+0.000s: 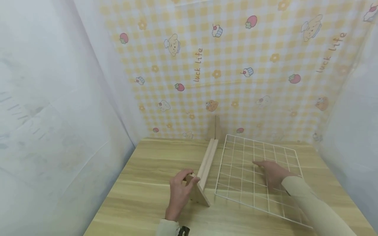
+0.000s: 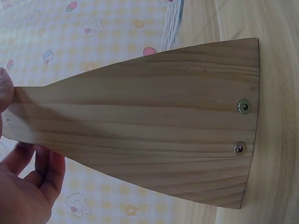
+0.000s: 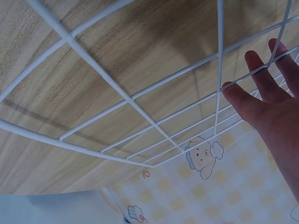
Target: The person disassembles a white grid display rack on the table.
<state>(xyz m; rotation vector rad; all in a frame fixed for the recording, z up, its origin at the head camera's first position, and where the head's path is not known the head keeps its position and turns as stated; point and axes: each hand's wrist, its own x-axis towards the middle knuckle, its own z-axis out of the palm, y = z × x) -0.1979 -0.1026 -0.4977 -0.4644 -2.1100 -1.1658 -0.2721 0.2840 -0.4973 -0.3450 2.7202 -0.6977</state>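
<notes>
My left hand [image 1: 180, 190] grips the narrow top of a wooden end panel [image 1: 198, 193], thumb on one side and fingers on the other. This tapered panel [image 2: 140, 126] fills much of the left wrist view, with two metal screws [image 2: 244, 107] near its wide end. A wooden bar [image 1: 208, 160] runs from it to a second upright end panel [image 1: 215, 127] at the back. To the right, my right hand [image 1: 274, 173] holds a white wire grid [image 1: 243, 177] near its middle, above the table. Its fingers [image 3: 240, 100] reach among the wires in the right wrist view; the thumb is hidden.
The wood-grain table [image 1: 141, 196] carries the wooden stand. A yellow checked cloth [image 1: 230, 55] with cartoon prints hangs behind it. White sheets close off the left side [image 1: 53, 131] and the right side [image 1: 348, 131].
</notes>
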